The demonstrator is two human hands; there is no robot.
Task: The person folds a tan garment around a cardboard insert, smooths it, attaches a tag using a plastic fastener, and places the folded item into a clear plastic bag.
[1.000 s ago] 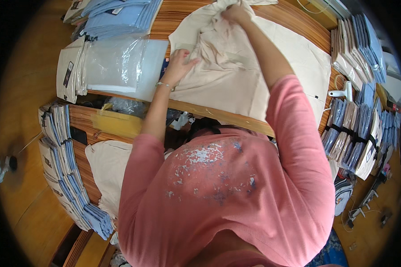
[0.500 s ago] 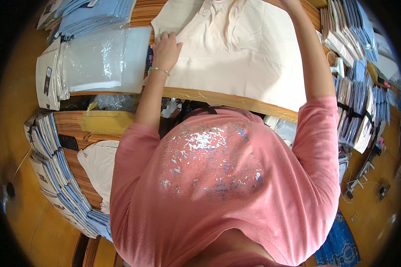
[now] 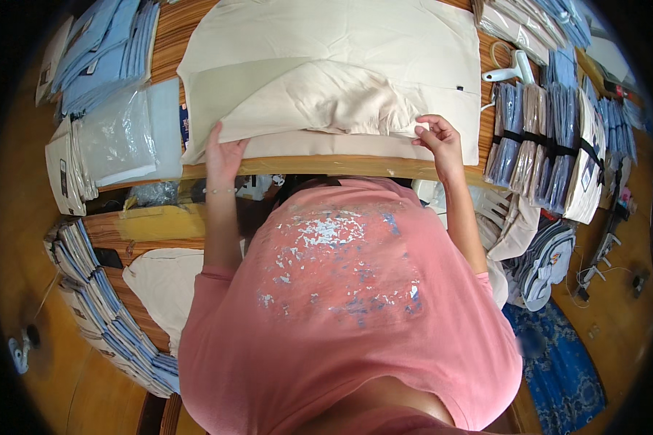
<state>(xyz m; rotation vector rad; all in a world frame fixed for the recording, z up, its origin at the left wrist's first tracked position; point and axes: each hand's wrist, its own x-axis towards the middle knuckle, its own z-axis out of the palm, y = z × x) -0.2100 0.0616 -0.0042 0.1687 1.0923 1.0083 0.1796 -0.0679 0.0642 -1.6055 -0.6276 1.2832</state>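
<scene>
At ten o'clock a stack of blue packets lies on the wooden table, and clear plastic bags lie just below it. At two o'clock a white tape dispenser stands near bundles of packed items. At eight o'clock a curved row of blue packets runs beside a cream cloth. At four o'clock a blue patterned mat lies on the floor.

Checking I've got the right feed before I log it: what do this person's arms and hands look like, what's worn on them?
Both arms come out of short pink sleeves of a T-shirt with a worn, flaking silver and blue print on its front. The forearms are bare below the sleeves. The left hand has a thin bracelet at the wrist. The right hand shows no glove, watch or band.
</scene>
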